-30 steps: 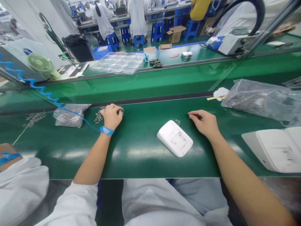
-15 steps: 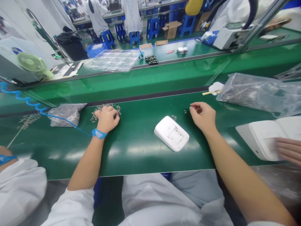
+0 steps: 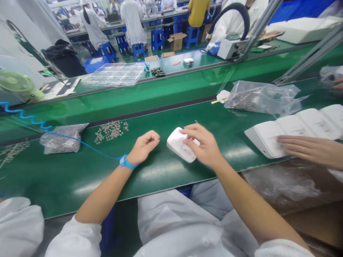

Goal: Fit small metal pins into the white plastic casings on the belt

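My right hand (image 3: 204, 145) lies over a white plastic device casing (image 3: 180, 144), its fingers spread across the top and slightly blurred. My left hand (image 3: 143, 146) sits just left of the casing, with thumb and fingertips pinched on what looks like a tiny component. A loose pile of small metal-and-plastic components (image 3: 109, 130) lies on the green bench mat (image 3: 150, 175) behind my left hand. A blue wrist strap (image 3: 125, 162) circles my left wrist.
A co-worker's hand (image 3: 308, 148) rests on a row of white casings (image 3: 294, 128). Clear bags of parts (image 3: 261, 97) (image 3: 63, 138) lie on the mat. A blue coiled cord (image 3: 26, 116) runs to the wrist strap. A green conveyor belt (image 3: 134, 98) runs behind the mat.
My left hand has moved right, off the component pile, toward the casing. My right hand has moved left onto the casing. The co-worker's hand and more casings now show at right.
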`<action>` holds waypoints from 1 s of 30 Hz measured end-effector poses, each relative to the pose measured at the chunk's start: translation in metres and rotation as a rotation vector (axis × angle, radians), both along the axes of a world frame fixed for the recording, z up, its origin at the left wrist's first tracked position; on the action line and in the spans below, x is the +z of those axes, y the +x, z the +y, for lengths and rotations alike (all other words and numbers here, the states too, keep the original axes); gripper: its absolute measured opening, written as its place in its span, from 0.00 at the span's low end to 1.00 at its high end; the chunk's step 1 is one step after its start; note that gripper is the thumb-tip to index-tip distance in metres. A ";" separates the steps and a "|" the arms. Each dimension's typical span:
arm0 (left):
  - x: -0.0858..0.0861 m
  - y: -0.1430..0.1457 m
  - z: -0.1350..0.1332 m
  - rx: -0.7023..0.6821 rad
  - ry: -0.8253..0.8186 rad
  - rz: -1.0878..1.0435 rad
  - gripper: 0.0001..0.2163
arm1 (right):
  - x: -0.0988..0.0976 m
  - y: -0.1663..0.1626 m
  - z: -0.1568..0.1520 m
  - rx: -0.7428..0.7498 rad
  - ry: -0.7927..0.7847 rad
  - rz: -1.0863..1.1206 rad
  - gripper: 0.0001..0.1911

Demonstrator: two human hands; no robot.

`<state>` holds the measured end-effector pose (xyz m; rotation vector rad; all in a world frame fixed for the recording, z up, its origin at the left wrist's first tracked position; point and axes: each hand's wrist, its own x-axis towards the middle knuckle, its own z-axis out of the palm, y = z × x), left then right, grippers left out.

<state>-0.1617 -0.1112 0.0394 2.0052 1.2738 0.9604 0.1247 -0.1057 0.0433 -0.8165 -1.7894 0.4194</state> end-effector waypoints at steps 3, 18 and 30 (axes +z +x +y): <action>-0.002 0.048 -0.019 -0.237 -0.183 -0.315 0.18 | 0.009 -0.020 -0.028 0.273 -0.161 0.053 0.13; 0.021 0.100 0.051 -0.273 0.177 0.157 0.06 | -0.016 0.026 -0.049 -0.195 -0.174 0.019 0.06; 0.030 0.102 0.028 -0.244 0.026 0.572 0.06 | -0.036 0.012 -0.024 -0.203 -0.005 -0.303 0.08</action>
